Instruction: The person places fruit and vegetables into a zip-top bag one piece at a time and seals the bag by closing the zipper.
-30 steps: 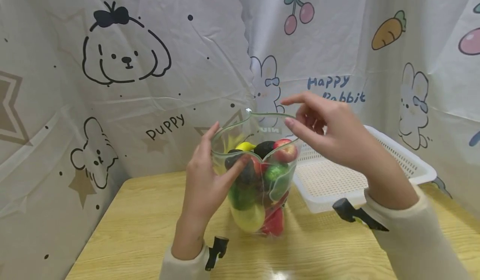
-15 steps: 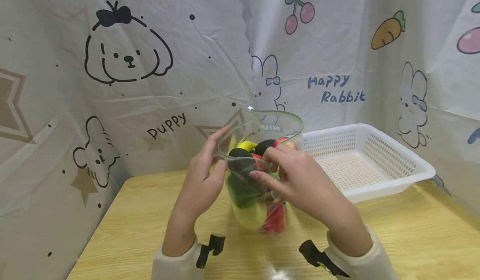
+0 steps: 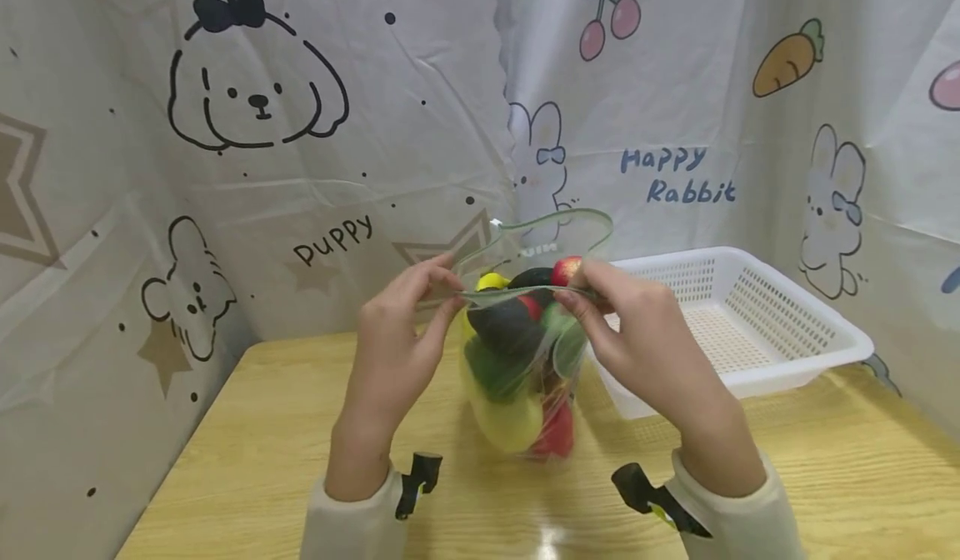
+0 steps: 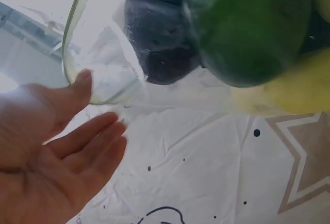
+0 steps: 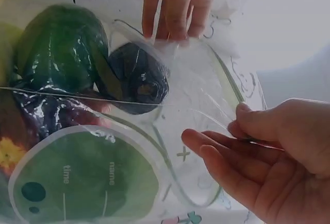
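Observation:
A clear zip bag (image 3: 536,291) with a green-edged mouth stands upright on the table, full of fruit and vegetables. Inside show a dark oval piece (image 3: 504,327), a green one (image 4: 252,33), a pale yellow one (image 3: 501,417), a red one (image 3: 557,432) and an apple (image 3: 566,270). My left hand (image 3: 393,339) pinches the left side of the bag's front rim between thumb and fingers. With thumb and index finger, my right hand (image 3: 645,335) pinches the same rim farther right. At the back left of the mouth sits a white slider (image 3: 496,224).
Behind and right of the bag stands a white perforated basket (image 3: 795,364). The wooden table (image 3: 255,452) runs up to a printed curtain (image 3: 420,152) at the back and sides. A green label (image 5: 87,177) is printed on the bag.
My right hand has come down from above the bag's right side to its front rim and now pinches it. The front rim has been drawn straighter, while my left hand has taken hold at the left.

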Action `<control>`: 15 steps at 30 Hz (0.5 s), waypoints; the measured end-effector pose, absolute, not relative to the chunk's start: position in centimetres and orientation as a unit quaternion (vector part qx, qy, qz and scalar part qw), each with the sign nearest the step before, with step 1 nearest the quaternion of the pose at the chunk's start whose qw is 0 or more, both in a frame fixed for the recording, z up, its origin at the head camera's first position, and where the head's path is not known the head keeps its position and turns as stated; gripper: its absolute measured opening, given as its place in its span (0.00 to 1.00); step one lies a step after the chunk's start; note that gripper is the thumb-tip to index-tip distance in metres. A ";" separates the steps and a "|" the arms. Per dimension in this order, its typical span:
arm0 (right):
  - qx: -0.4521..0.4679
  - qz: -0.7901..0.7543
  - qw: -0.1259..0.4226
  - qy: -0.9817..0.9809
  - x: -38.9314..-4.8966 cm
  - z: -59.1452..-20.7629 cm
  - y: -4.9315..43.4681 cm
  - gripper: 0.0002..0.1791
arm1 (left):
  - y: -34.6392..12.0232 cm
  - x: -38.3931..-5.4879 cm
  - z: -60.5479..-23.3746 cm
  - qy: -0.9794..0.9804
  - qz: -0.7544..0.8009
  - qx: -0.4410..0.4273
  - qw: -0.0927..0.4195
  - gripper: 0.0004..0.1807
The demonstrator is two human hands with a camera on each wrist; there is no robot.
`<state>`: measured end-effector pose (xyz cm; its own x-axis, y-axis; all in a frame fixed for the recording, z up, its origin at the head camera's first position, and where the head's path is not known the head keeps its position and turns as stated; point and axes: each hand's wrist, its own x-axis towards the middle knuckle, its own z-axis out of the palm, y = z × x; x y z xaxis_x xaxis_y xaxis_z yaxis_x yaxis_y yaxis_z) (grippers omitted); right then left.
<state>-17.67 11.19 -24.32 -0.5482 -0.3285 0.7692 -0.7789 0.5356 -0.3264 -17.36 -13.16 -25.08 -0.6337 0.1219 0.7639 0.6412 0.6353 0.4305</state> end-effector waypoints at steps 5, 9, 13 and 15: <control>0.322 0.357 0.354 -0.803 -18.3 -24.2 12.2 0.08 | -12.4 -16.9 -24.8 -0.801 -0.340 -0.248 0.426 0.06; 0.307 0.391 0.348 -0.795 -19.0 -24.1 13.1 0.09 | -11.3 -16.1 -24.3 -0.776 -0.303 -0.289 0.472 0.06; 0.296 0.425 0.320 -0.793 -19.5 -24.1 14.0 0.10 | -10.0 -15.3 -24.1 -0.744 -0.264 -0.319 0.524 0.07; 0.294 0.424 0.310 -0.798 -19.7 -24.1 14.3 0.09 | -9.2 -14.9 -24.1 -0.729 -0.250 -0.328 0.547 0.05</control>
<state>-19.66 14.28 -24.14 -0.6340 -0.2073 0.7450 -0.7331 0.4677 -0.4938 -14.90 -9.20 -24.10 -0.1860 0.2049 0.9610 0.7510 0.6602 0.0046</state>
